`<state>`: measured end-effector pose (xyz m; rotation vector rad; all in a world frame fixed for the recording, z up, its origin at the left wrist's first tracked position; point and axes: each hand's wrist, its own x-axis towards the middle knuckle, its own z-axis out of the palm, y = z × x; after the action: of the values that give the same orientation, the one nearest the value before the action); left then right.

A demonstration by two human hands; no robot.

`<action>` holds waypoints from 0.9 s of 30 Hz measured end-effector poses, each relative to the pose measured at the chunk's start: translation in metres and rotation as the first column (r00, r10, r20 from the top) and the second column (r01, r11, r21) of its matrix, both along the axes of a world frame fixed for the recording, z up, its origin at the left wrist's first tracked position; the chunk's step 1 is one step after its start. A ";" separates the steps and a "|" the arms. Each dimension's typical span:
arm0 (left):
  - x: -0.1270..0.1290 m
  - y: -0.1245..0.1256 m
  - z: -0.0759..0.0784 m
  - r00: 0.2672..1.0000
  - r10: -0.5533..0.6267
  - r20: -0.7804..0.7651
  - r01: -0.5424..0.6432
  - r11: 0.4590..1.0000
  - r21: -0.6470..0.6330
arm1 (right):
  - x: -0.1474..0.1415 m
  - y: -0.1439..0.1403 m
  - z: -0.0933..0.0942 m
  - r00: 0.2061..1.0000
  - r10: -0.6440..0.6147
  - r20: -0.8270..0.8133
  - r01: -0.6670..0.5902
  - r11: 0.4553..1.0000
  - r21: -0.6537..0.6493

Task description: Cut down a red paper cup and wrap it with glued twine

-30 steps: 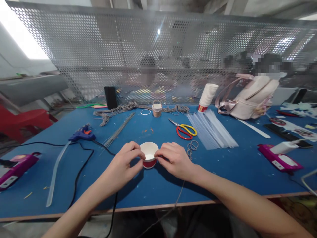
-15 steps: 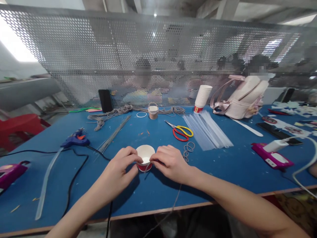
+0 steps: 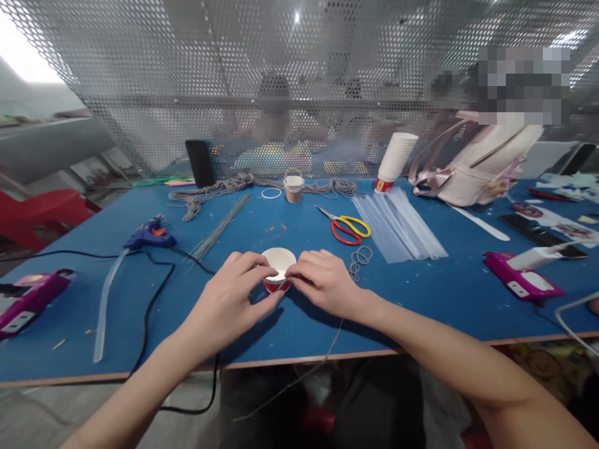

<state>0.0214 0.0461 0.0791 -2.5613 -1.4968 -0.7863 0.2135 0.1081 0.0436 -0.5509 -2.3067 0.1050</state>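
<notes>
Both hands (image 3: 281,290) around paper cup (image 3: 279,260)

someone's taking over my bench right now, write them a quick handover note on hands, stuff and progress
Left hand: fingers pinch the near left rim of the small red paper cup.
Right hand: fingertips on the cup's right rim; a grey cord runs from under it off the table's near edge.
The cup stands upright on the blue table.
Within reach: scissors, blue glue gun, clear glue sticks, cup stack.
Done: cup steadied by both hands.
Left: no cord shows wound on the cup yet; a finished-looking wrapped cup stands at the back.
</notes>
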 end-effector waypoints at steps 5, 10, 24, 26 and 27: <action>0.006 0.001 -0.004 0.981 0.026 -0.192 0.000 0.991 0.133 | -0.001 0.000 -0.001 1.000 -0.008 0.005 0.008 1.000 -0.009; 0.006 0.003 -0.005 0.982 -0.006 -0.188 0.043 0.980 0.192 | -0.001 0.001 -0.003 1.000 -0.010 -0.020 0.010 1.000 0.009; -0.001 0.006 0.002 0.996 -0.051 0.077 0.061 0.989 -0.137 | -0.001 0.001 -0.005 0.999 -0.011 -0.033 0.010 1.000 -0.006; -0.001 0.008 0.003 0.993 -0.022 0.119 0.044 0.982 -0.186 | -0.002 0.001 -0.005 1.000 -0.006 -0.025 0.006 1.000 -0.005; -0.001 0.008 0.003 0.991 -0.009 0.134 0.036 0.980 -0.197 | -0.002 0.001 -0.005 1.000 -0.005 -0.021 0.005 1.000 -0.003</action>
<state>0.0208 0.0540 0.0821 -2.7212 -1.6674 -0.8672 0.2115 0.1088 0.0386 -0.5548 -2.2849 0.1114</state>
